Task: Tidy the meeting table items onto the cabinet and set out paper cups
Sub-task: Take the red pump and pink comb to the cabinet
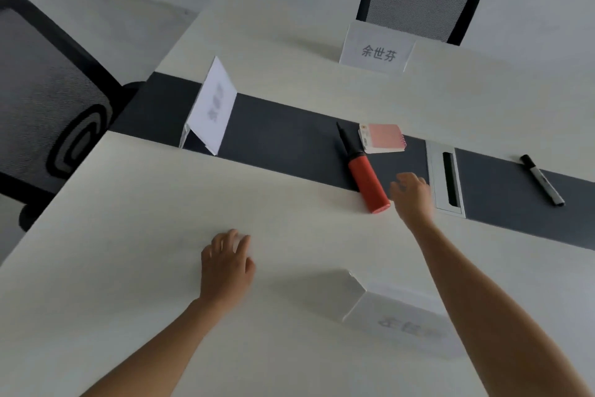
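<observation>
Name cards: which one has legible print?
The far name card, in front of the far mesh chair, faces the camera. The left card is angled and blurred; the near card is blurred too.

The right hand point(412, 195), fingers loosely curled and holding nothing, is just right of the red pump point(367, 182). A pink notepad point(383, 138) lies beyond it, a black marker point(542, 179) well to its right. The left hand point(227, 263) hangs relaxed over the table point(128, 203).

Soft, even, diffuse light with no glare; the white table point(128, 203) looks slightly washed out. A faint shadow trails left of the far name card point(376, 48). Motion blur smears the left hand point(225, 264) and the near name card point(405, 322). Wide-angle distortion tilts the table's edges.
</observation>
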